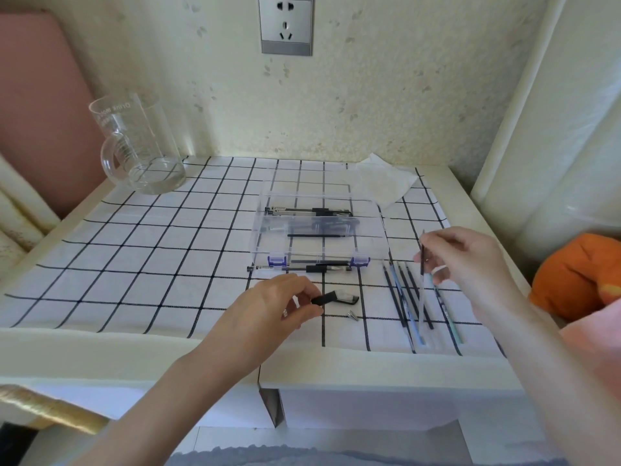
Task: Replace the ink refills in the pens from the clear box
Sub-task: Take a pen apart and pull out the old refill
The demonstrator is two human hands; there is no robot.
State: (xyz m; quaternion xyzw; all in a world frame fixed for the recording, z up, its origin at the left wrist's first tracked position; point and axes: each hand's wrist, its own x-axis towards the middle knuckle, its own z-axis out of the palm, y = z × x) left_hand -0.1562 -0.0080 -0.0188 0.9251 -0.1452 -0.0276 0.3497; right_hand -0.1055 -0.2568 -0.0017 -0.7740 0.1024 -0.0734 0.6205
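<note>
Pinching a refill (422,257) upright between thumb and fingertips of your right hand (470,264), you hold it just above the spare refills (405,297) fanned on the cloth (134,264). Your left hand (268,307) curls round a black pen part (332,298), low over the cloth. Two metal bits (352,314) lie loose just beside it; a careless sweep could roll them off the front edge. Drop the refill among the spares and old and new may get confused. Behind, the box (319,243) holds pens (312,211); another pen (302,268) lies before it.
</note>
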